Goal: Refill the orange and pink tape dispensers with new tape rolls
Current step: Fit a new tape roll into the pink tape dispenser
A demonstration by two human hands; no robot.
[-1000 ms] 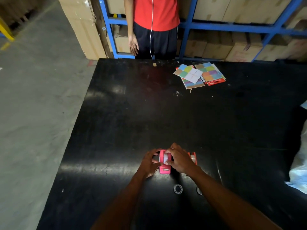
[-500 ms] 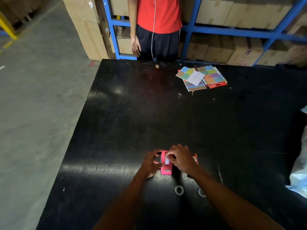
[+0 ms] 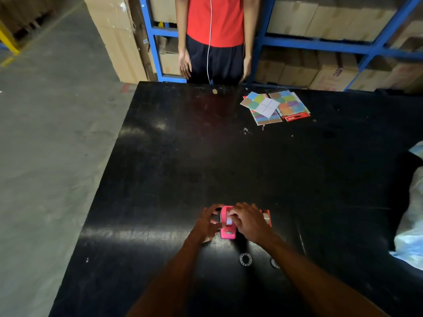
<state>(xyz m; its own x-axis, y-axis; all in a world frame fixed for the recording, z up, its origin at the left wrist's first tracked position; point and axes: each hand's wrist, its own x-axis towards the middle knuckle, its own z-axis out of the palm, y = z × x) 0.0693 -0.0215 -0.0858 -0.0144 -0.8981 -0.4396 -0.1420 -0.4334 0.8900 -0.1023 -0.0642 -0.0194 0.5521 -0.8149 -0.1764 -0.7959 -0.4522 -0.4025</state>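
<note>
The pink tape dispenser [image 3: 227,234] stands on the black table [image 3: 206,156] near its front edge. My left hand [image 3: 207,223] grips its left side. My right hand [image 3: 248,221] lies over its top, fingertips pinching the whitish tape roll [image 3: 229,221] seated in it. The orange dispenser [image 3: 266,217] peeks out behind my right hand, mostly hidden. Two empty tape cores lie closer to me: one ring [image 3: 245,259] in full view and a second ring [image 3: 274,263] partly under my right forearm.
Colourful card packs [image 3: 274,106] lie at the table's far side. A person in a red shirt [image 3: 215,21] stands beyond the far edge, before blue shelving [image 3: 320,43] with cardboard boxes. A white plastic bag [image 3: 412,225] sits at the right edge. Concrete floor lies left.
Both hands stay on the pink dispenser; my right fingers have shifted slightly on the tape roll. The camera has tilted a little, showing more of the standing person.
</note>
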